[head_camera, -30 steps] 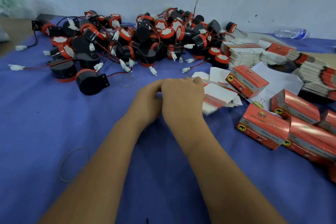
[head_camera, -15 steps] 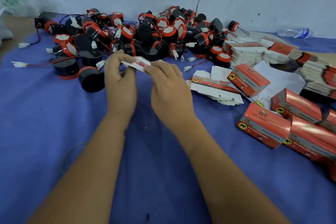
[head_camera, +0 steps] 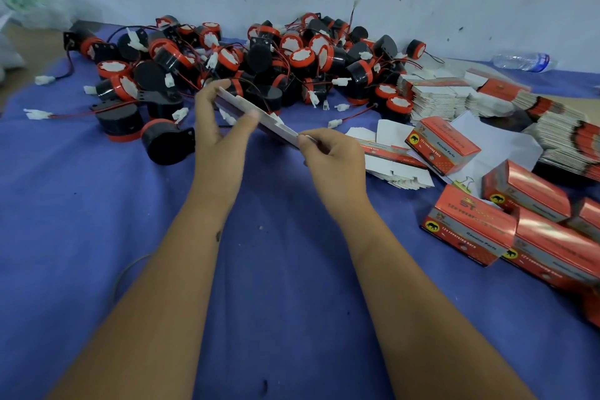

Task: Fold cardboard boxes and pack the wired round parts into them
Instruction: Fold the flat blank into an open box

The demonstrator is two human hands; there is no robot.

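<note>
Left hand and right hand pinching opposite ends of a flat box held above the cloth, round parts heaped along the far edge, folded boxes at the right edge

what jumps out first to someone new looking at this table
A big heap of black round parts with red rims and red wires sprawls across the far side of the blue cloth, against the wall. In the middle, the left hand and right hand hold a flat white cardboard box blank in the air between them. On the right sit folded red and silver boxes, with stacks of flat blanks behind them.
</note>
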